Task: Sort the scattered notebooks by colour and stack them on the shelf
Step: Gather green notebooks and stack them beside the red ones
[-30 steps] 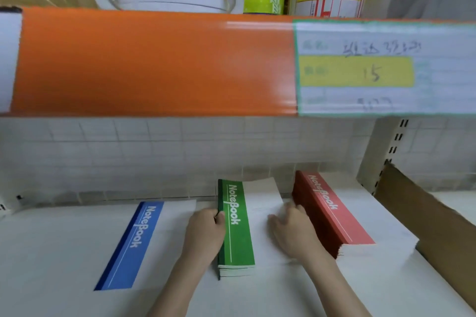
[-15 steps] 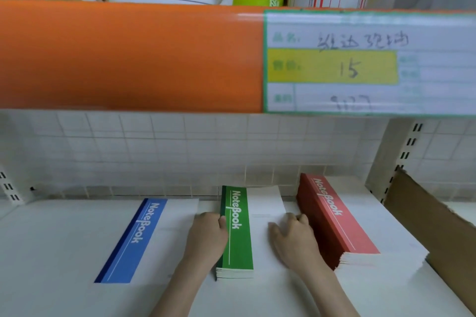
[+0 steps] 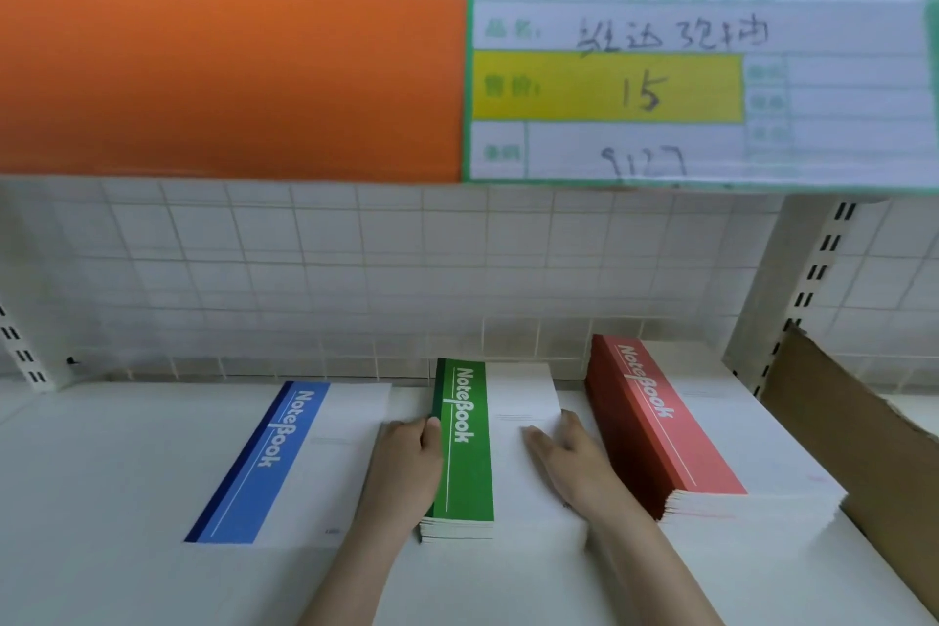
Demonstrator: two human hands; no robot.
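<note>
Both hands are on the green stack (image 3: pixel 465 442) in the middle of the shelf (image 3: pixel 101 498). The left hand (image 3: pixel 406 465) is cupped against the spine side with its thumb hooked over the top edge, and the right hand (image 3: pixel 569 458) lies flat with straight fingers on the white part of the cover. Looks like a squeeze-and-press to square the pile up so the edges line up, that's my guess anyway.

Three piles on the shelf, one per colour: blue (image 3: pixel 264 463) on the left, green in the middle, red (image 3: pixel 660 427) on the right. Red is clearly the thickest, green is a modest pile, and blue looks like just one book or a very thin pile — can't tell. Exact book counts aren't readable. All spines point left, so the colours read in a row. No loose notebooks in view, so the sorting seems nearly done.
</note>
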